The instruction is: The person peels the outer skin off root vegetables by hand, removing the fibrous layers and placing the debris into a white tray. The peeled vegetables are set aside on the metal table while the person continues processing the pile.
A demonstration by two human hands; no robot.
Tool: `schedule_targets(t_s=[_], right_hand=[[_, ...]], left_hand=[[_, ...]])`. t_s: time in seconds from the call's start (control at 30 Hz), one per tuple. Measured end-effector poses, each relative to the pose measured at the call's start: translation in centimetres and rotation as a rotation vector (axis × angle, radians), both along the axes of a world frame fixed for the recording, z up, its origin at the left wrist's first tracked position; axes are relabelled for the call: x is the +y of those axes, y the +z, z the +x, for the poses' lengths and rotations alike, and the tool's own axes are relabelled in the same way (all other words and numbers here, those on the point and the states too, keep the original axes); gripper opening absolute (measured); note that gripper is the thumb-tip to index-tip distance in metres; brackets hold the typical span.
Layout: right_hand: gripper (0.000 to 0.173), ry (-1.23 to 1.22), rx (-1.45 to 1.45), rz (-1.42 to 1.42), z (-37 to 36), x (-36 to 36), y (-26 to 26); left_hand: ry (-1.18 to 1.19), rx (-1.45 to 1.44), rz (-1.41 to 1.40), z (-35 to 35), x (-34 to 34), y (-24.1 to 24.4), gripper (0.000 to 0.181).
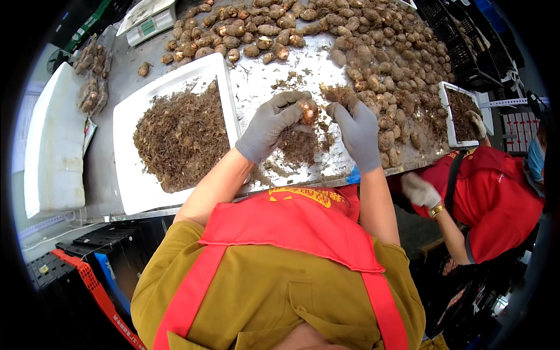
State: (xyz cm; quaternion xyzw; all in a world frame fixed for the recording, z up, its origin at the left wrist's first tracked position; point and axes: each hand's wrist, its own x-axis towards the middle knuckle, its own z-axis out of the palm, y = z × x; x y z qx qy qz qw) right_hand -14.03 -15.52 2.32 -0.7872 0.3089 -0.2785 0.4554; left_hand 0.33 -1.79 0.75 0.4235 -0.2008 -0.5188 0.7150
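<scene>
My left hand (273, 124), in a grey work glove, grips a small taro corm (309, 111) whose pinkish end faces up. Just to its right, my right hand (356, 131), gloved alike, pinches a tuft of brown root fibres (340, 94) between thumb and fingers. Below the hands a heap of loose fibres (299, 146) lies on the white, littered work surface. Many hairy taro corms (393, 65) are spread over the back and right of the metal table. At the left stands a white foam tray (124, 148) holding a big pile of brown fibres (183, 135).
A white scale (151, 19) stands at the back left, near bagged corms (94, 87) and an upright foam box (57, 148). On the right, a co-worker in red (498, 197) with pale gloves is beside a smaller foam tray (450, 118). Black crates (463, 48) stand behind.
</scene>
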Motion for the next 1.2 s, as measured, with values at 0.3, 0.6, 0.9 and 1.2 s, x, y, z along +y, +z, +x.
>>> schedule_targets(t_s=[0.3, 0.6, 0.9, 1.2], right_hand=[[0.017, -0.057, 0.02, -0.51, 1.2, 2.7, -0.2], [0.021, 0.021, 0.115, -0.129, 0.4, -0.3, -3.3], [0.016, 0.089, -0.006, -0.402, 1.2, 2.5, 1.2], [0.02, 0.008, -0.033, -0.045, 2.3, 1.2, -0.2]], left_hand=[[0.104, -0.553, 0.218, -0.7, 0.3, 0.5, 0.041], [0.091, -0.17, 0.014, 0.3, 0.1, 0.3, 0.046], [0.144, -0.547, 0.22, 0.1, 0.3, 1.4, 0.045], [0.103, -0.868, 0.124, -0.4, 0.6, 0.9, 0.042]])
